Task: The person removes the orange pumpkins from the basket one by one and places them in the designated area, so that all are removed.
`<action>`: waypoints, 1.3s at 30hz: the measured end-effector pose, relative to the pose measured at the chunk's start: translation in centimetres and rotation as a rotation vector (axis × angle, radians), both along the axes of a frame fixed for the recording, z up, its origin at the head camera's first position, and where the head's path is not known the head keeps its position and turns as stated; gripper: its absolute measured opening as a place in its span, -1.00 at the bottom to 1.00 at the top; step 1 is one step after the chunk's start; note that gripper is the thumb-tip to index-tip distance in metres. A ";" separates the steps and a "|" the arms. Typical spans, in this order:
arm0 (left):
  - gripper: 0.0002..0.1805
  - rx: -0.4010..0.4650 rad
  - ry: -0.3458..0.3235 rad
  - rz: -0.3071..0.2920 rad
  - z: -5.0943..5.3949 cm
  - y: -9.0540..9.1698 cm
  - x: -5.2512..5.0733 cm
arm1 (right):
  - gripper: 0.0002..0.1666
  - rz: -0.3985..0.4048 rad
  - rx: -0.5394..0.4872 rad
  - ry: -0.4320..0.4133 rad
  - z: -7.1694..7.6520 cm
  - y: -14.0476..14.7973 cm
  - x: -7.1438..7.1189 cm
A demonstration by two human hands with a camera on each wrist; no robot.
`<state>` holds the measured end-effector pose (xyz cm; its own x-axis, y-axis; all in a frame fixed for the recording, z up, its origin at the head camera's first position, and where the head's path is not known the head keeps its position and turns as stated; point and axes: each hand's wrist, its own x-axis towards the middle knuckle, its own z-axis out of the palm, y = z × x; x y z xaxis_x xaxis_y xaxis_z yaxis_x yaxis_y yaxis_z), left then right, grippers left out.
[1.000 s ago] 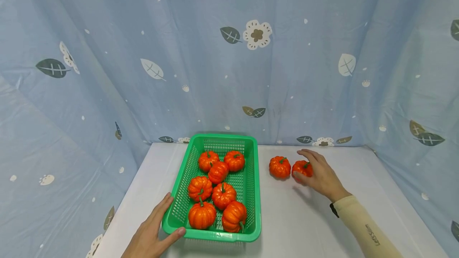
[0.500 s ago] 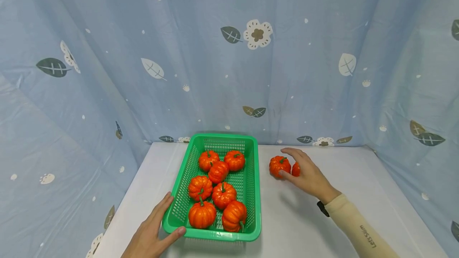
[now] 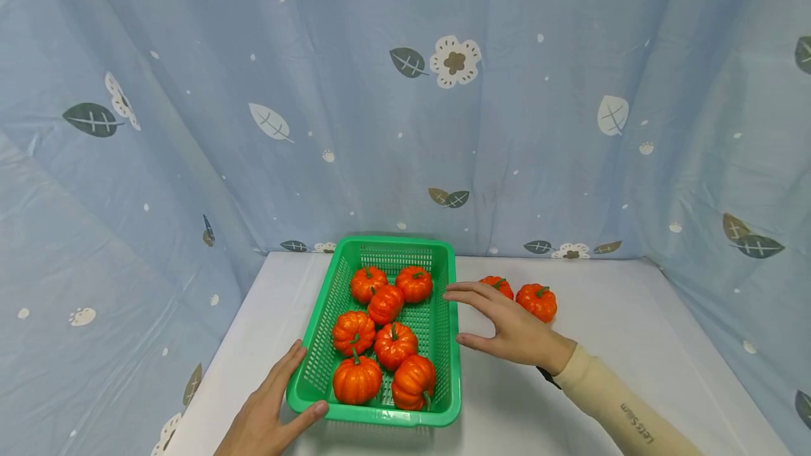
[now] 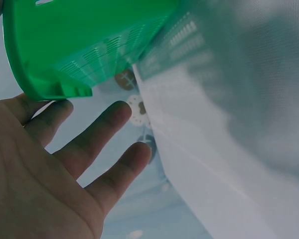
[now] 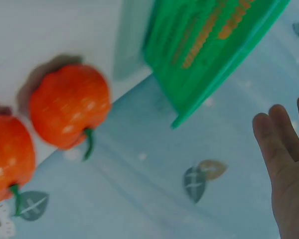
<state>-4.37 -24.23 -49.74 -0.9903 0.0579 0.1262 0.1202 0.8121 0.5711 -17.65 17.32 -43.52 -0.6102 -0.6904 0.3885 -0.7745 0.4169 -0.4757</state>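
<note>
A green plastic basket (image 3: 457, 364) holds several small orange pumpkins (image 3: 395, 345) with green stems. My left hand (image 3: 266, 400) rests against its near left corner, fingers straight and thumb along the front rim. In the left wrist view, the fingertips (image 4: 120, 110) spread beside and below the basket's rim (image 4: 45, 94). My right hand (image 3: 507, 326) is at the basket's right rim, fingers extended with nothing in them; whether it touches the rim I cannot tell. Two more pumpkins lie on the table beyond it, one (image 3: 499, 286) partly hidden by the hand and one (image 3: 537, 302) fully visible.
The white table (image 3: 608, 315) meets a blue curtain (image 3: 355, 125) printed with leaves and flowers, which hangs behind it and at both sides. The basket stands on the table's left part, its far end near the curtain.
My right hand has moved left, from above the two loose pumpkins to the basket's right rim. Both pumpkins stay where they were on the table. The left hand has not moved.
</note>
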 end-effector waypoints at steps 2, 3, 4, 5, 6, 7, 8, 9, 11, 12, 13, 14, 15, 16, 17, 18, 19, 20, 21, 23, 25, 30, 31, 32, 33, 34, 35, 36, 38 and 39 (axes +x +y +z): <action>-0.02 0.002 -0.006 0.001 0.0 0.0 0.0 | -0.22 0.009 0.011 -0.004 0.2 -0.8 0.4; -0.02 0.002 -0.009 0.001 0.0 0.0 0.0 | -0.23 0.008 0.018 0.003 0.2 -1.2 0.6; -0.02 0.004 -0.012 0.001 0.0 0.0 -0.1 | -0.23 0.013 0.018 0.009 0.3 -1.5 0.8; -0.02 0.004 -0.014 0.000 0.0 0.1 -0.1 | -0.23 0.020 0.016 0.018 0.3 -1.9 1.0; -0.02 0.004 -0.015 0.001 0.0 0.1 -0.1 | -0.24 0.026 0.015 0.027 0.3 -2.2 1.2; -0.02 0.005 -0.017 0.001 0.0 0.1 -0.1 | -0.26 0.036 0.008 0.039 0.3 -2.6 1.4; -0.02 0.005 -0.018 0.002 0.0 0.1 -0.1 | -0.27 0.047 -0.002 0.047 0.3 -2.9 1.5; -0.01 0.006 -0.018 0.002 0.1 0.1 -0.1 | -0.28 0.050 -0.007 0.052 0.3 -3.3 1.7; -0.01 0.004 -0.017 0.003 0.1 0.1 0.0 | -0.32 0.040 -0.008 0.061 0.1 -3.9 2.1; -0.01 0.004 -0.017 0.004 0.1 0.1 0.0 | -0.34 0.028 -0.004 0.066 0.1 -4.1 2.3; -0.01 0.004 -0.016 0.004 0.1 0.1 0.0 | -0.34 0.014 0.002 0.070 0.0 -4.4 2.5; -0.01 0.004 -0.015 0.003 0.1 0.1 0.0 | -0.35 -0.003 0.015 0.074 -0.1 -4.7 2.7; -0.01 0.004 -0.015 0.003 0.1 0.1 0.0 | -0.35 -0.017 0.027 0.081 -0.3 -5.0 2.9; -0.01 0.003 -0.014 0.003 0.1 0.1 -0.1 | -0.35 -0.025 0.036 0.093 -0.5 -5.2 3.1; -0.01 0.004 -0.013 0.003 0.1 0.1 0.0 | -0.35 -0.027 0.041 0.104 -0.7 -5.5 3.3; -0.01 0.004 -0.012 0.003 0.1 0.1 0.0 | -0.34 -0.030 0.047 0.112 -0.8 -5.8 3.5; -0.01 0.005 -0.011 0.002 0.1 0.1 0.0 | -0.34 -0.030 0.051 0.116 -1.0 -6.0 3.6; -0.01 0.004 -0.010 0.001 0.1 0.1 0.0 | -0.34 -0.034 0.055 0.117 -1.2 -6.3 3.8; -0.01 0.004 -0.009 0.001 0.1 0.0 0.0 | -0.33 -0.035 0.058 0.118 -1.4 -6.5 3.9; -0.01 0.004 -0.006 0.000 0.0 0.0 0.0 | -0.32 -0.041 0.077 0.112 -1.8 -6.9 4.0; -0.02 0.005 -0.002 -0.003 0.0 0.0 0.0 | -0.31 -0.046 0.103 0.092 -2.1 -7.2 4.2; -0.02 0.007 0.005 -0.007 -0.1 -0.1 0.1 | -0.33 -0.032 0.162 0.054 -2.6 -8.1 4.5; -0.02 0.006 0.005 -0.007 -0.1 -0.1 0.1 | -0.33 -0.033 0.174 0.048 -2.6 -8.2 4.6; -0.02 0.007 0.001 -0.006 0.0 -0.1 0.1 | -0.34 -0.036 0.185 0.043 -2.7 -8.4 4.6; -0.02 0.009 -0.003 -0.005 0.0 0.0 0.1 | -0.34 -0.040 0.196 0.037 -2.7 -8.5 4.6; -0.02 0.008 -0.007 -0.005 0.0 0.0 0.1 | -0.34 -0.045 0.210 0.029 -2.8 -8.6 4.6; -0.02 0.009 -0.011 -0.004 0.0 0.0 0.0 | -0.33 -0.053 0.227 0.023 -2.8 -8.7 4.7; -0.01 0.010 -0.015 -0.004 0.1 0.0 0.0 | -0.32 -0.057 0.241 0.014 -2.9 -8.8 4.7; -0.01 0.011 -0.026 -0.002 0.1 0.1 0.0 | -0.30 -0.070 0.271 -0.005 -3.0 -9.0 4.7; -0.01 0.010 -0.029 -0.001 0.1 0.1 0.0 | -0.30 -0.076 0.288 -0.015 -3.1 -9.1 4.7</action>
<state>-4.39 -24.15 -49.62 -0.9935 0.0582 0.0983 0.1049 0.8060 0.5826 -12.99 8.17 -46.58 -0.6688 -0.7227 0.1744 -0.7296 0.5931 -0.3405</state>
